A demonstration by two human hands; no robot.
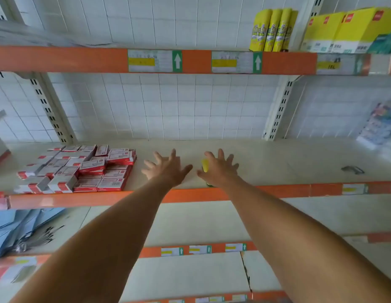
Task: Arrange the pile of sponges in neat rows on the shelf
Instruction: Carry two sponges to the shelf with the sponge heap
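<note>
A yellow sponge [205, 165] lies near the front of the middle shelf [288, 160], at the centre of the frame, mostly covered by the person's right hand [220, 170]. Only a yellow sliver shows beside the thumb. A dark scrap under the wrist at the shelf's lip may be its scouring side, though that is hard to make out. The right hand's fingers are splayed and straight over the sponge, and whether the palm touches it cannot be told. The left hand [168, 169], just beside it, is likewise spread flat above the bare shelf, holding nothing. At centre left, red-and-white boxes [80, 171] are stacked in uneven rows on the same shelf. A small dark object [353, 169] sits alone at the right, too blurred to identify, and a colourful packet [380, 125] shows at the right edge, cut off by the frame. Upper right, yellow packets [272, 29] stand beside yellow boxes [343, 29] on the shelf above, whose orange edge carries price labels [154, 61] with unreadable print. Blue items [13, 226] blur at lower left.
</note>
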